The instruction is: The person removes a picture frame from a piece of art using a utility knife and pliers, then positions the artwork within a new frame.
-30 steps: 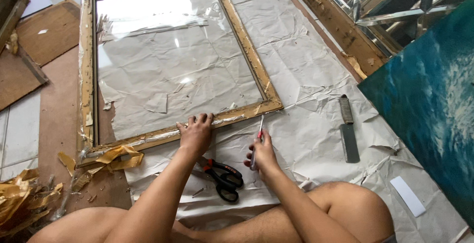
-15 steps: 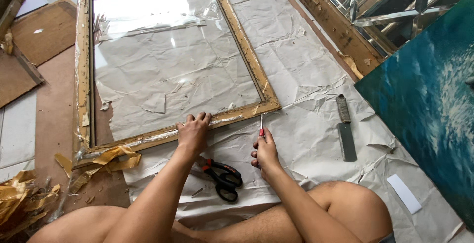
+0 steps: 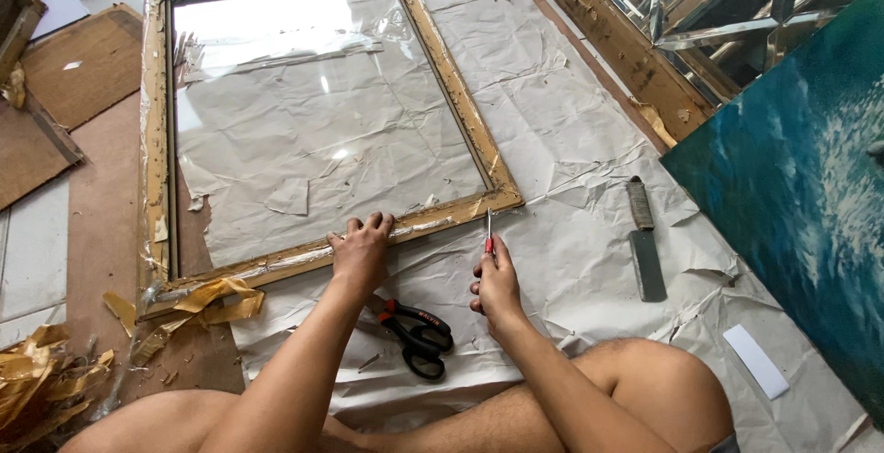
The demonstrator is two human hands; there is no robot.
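Hiding a thin tool's (image 3: 489,232) handle, right hand (image 3: 497,280)

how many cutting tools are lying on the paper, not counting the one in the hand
2: scissors with black and red handles lie between the two forearms, and a broad knife lies to the right of the frame. Others may be hidden.

Soft, even daylight lit the sharp scene; white glare lay on the gold-framed glass pane (image 3: 276,39), and shadows were faint.
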